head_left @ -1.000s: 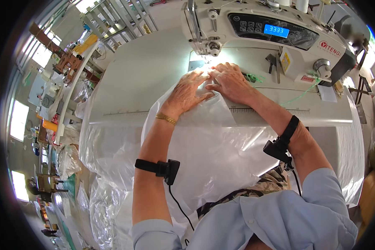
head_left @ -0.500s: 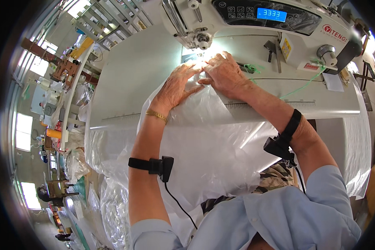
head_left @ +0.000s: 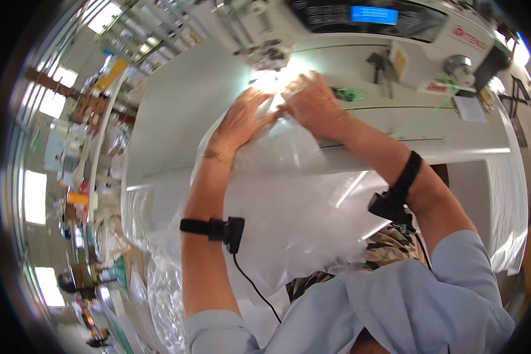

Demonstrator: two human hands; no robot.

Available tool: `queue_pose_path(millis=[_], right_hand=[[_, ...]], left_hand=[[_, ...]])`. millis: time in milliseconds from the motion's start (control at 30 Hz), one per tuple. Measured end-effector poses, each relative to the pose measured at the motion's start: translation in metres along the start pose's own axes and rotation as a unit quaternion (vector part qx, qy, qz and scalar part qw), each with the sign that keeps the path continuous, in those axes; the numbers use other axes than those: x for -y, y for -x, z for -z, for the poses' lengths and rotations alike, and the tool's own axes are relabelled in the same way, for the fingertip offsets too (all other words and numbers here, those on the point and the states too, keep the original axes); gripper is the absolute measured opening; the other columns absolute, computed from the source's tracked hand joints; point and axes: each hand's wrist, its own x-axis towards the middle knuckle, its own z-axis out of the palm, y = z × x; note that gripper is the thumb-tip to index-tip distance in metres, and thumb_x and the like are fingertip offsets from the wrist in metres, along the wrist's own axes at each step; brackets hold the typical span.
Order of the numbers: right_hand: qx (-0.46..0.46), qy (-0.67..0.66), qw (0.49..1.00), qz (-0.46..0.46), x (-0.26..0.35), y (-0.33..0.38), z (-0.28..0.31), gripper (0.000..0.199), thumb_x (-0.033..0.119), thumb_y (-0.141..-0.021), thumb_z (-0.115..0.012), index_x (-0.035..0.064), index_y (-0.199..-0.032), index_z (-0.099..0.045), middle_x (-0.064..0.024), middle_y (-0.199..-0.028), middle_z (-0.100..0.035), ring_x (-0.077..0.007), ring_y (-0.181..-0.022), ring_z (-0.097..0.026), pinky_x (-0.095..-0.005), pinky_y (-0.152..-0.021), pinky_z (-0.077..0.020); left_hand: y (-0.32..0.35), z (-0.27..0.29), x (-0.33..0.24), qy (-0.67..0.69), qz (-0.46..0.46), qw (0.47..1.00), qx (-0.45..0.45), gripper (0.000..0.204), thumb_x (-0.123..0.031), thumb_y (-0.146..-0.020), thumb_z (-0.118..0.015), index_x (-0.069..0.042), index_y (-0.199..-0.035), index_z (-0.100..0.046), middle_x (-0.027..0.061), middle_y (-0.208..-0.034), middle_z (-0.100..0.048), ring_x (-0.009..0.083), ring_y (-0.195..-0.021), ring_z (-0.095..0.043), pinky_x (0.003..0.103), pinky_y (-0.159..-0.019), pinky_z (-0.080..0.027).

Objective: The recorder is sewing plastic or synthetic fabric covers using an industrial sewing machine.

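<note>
A sheet of translucent white plastic [head_left: 277,218] runs from my lap up over the table's front edge to the sewing machine [head_left: 265,53]. Stretched out across it, my left hand [head_left: 242,121] presses flat, thumb apart, its fingertips close to the lit needle area. My right hand [head_left: 315,106] is bent round the sheet's edge just right of the needle, closed on it. The two thumbs nearly meet over the plastic. Strong glare from the machine's lamp and motion blur hide the fingertips and the needle.
Right of my hands lie green thread [head_left: 351,94] and a small dark tool [head_left: 377,65] on the sewing table [head_left: 177,112]. The machine's control panel [head_left: 369,17] overhangs the back. A cluttered shelf [head_left: 97,159] stands to the left, with clear plastic [head_left: 165,312] heaped below.
The whole view has shifted slightly and blurred, with the machine higher in the picture. My hands keep about the same places on the plastic by the needle.
</note>
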Motion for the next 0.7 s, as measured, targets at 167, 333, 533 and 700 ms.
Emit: queue_pose_path(millis=[167,333,533,700], right_hand=[[0.092,0.03,0.995,-0.026,0.001,-0.009,-0.008,0.026,0.028,-0.085,-0.056,0.0113,-0.093,-0.073,-0.0102,-0.102,-0.068,-0.0268,-0.108,-0.057,-0.0465,-0.098,-0.0361],[0.017,-0.045,0.999,-0.015,0.0,-0.004,-0.004,0.037,0.038,-0.089,-0.054,0.0055,-0.101,-0.067,-0.0137,-0.116,-0.062,-0.0341,-0.123,-0.046,-0.0506,-0.108,-0.0277],[-0.088,-0.041,0.995,-0.024,0.0,-0.011,-0.018,0.025,0.024,-0.079,-0.059,0.0059,-0.094,-0.067,-0.0098,-0.108,-0.063,-0.0255,-0.112,-0.054,-0.0448,-0.099,-0.0379],[-0.257,-0.244,0.935,-0.004,-0.009,0.035,0.032,0.029,0.003,-0.079,-0.063,0.0064,-0.108,-0.061,-0.0126,-0.112,-0.063,-0.0328,-0.105,-0.056,-0.0418,-0.095,-0.0416]], left_hand=[[-0.002,0.01,-0.026,0.018,0.058,0.997,0.045,0.041,-0.03,-0.089,-0.063,-0.005,-0.121,-0.058,0.0198,-0.121,-0.055,0.0353,-0.117,-0.05,0.042,-0.098,-0.04],[0.044,0.023,-0.057,-0.003,0.135,0.986,0.1,0.046,-0.018,-0.091,-0.057,-0.002,-0.134,-0.048,0.0218,-0.145,-0.036,0.0371,-0.133,-0.035,0.041,-0.109,-0.03],[0.153,0.023,-0.147,-0.048,0.155,0.978,0.131,0.087,-0.036,-0.076,-0.075,-0.007,-0.145,-0.032,0.0196,-0.154,-0.02,0.0376,-0.143,-0.017,0.054,-0.113,-0.017],[0.222,0.017,-0.189,-0.098,0.289,0.947,0.105,0.101,-0.023,-0.066,-0.084,-0.01,-0.148,-0.027,0.0168,-0.156,-0.01,0.0372,-0.142,-0.018,0.053,-0.11,-0.024]])
